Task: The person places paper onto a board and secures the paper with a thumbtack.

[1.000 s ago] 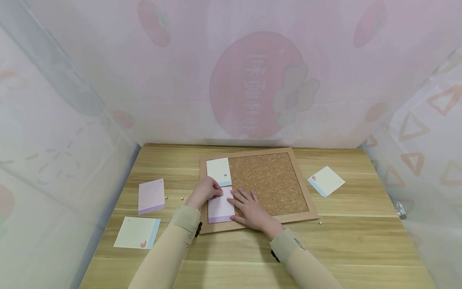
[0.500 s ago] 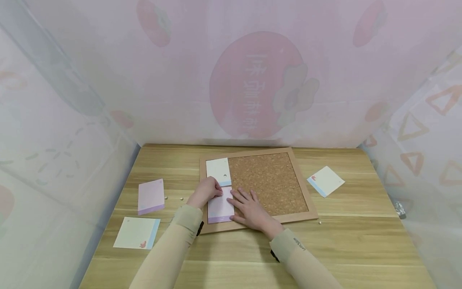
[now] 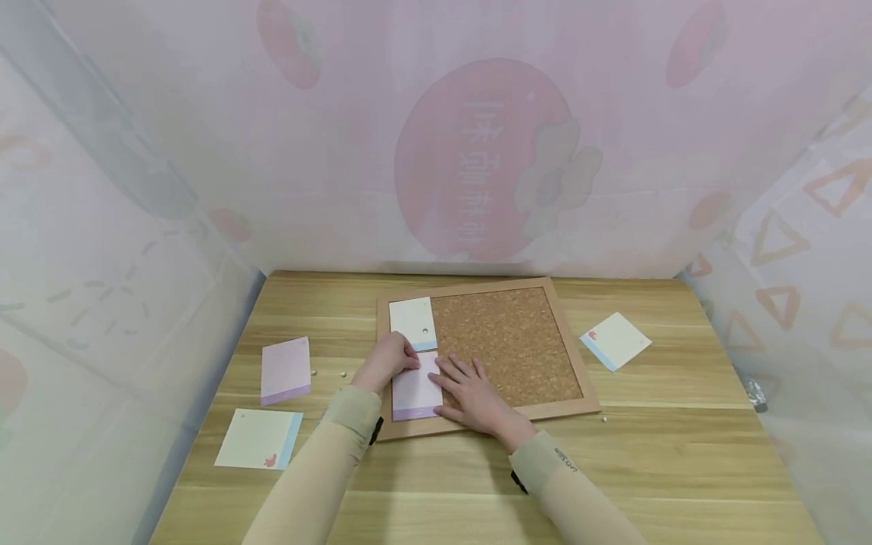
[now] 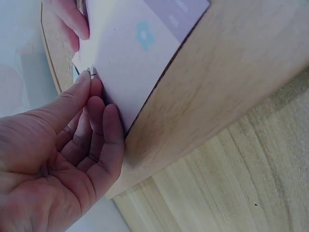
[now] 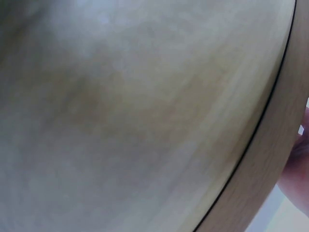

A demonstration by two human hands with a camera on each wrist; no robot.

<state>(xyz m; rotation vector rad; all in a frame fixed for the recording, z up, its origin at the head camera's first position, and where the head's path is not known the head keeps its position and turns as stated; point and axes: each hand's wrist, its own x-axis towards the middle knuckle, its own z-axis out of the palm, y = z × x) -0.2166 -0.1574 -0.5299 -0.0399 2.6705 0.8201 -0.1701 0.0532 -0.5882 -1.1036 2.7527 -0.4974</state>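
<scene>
A purple-edged card [image 3: 417, 395] lies on the framed cork board [image 3: 511, 344], below a white card [image 3: 412, 318] that bears a small silver pin [image 3: 425, 331]. My left hand [image 3: 387, 363] is over the purple card's upper part; in the left wrist view its thumb and forefinger pinch a small pin [image 4: 93, 74] at the card [image 4: 130, 53]. The pin's tip cannot be made out. My right hand [image 3: 477, 397] lies with fingers spread on the cork, its fingertips at the card's right edge. Only part of a hand shows in the right wrist view.
Left of the board are another purple card [image 3: 285, 371], a white card [image 3: 257, 439] and two small pins [image 3: 344, 375]. On the right lie a tilted white card [image 3: 616, 342] and one pin [image 3: 604, 420]. Printed curtains surround the wooden table [image 3: 436, 499].
</scene>
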